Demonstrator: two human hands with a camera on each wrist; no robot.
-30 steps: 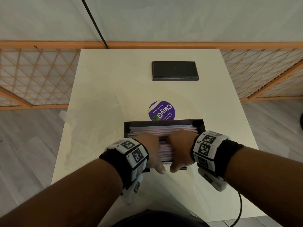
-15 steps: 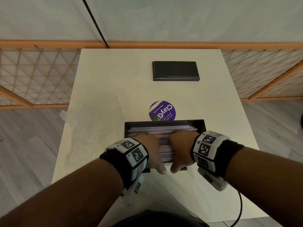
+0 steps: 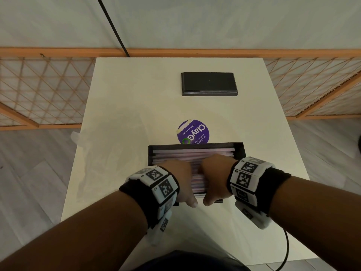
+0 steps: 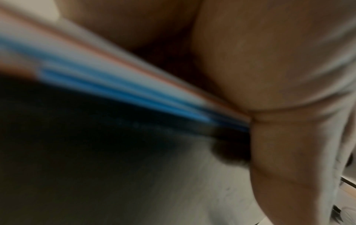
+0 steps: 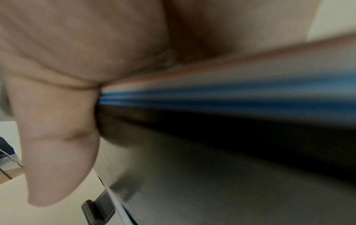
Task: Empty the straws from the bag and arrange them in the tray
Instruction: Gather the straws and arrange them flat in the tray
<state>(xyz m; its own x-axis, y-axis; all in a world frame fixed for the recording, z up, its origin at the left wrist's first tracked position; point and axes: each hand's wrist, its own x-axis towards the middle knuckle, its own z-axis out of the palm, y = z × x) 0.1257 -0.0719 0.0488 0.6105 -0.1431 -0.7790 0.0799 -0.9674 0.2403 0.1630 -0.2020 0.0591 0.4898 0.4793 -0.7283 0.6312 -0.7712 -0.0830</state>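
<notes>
A black tray (image 3: pixel 239 149) sits at the table's near middle, filled with pink, white and blue straws (image 3: pixel 193 153) lying left to right. My left hand (image 3: pixel 183 184) and right hand (image 3: pixel 214 178) lie side by side on the pile, fingers bent down over it and hidden. Both thumbs hang over the tray's near wall. In the left wrist view the straws (image 4: pixel 115 79) run into the crease above my thumb (image 4: pixel 279 152). The right wrist view shows the straws (image 5: pixel 231 89) above the tray wall (image 5: pixel 250 129) and thumb (image 5: pixel 57 144). A clear bag (image 3: pixel 78 136) lies at the table's left edge.
A second black tray-like piece (image 3: pixel 209 84) lies upside down at the back of the white table (image 3: pixel 121 106). A round purple sticker (image 3: pixel 193 132) sits just behind the tray. A black cable (image 3: pixel 286 249) hangs off the near right edge. Wooden lattice panels flank the table.
</notes>
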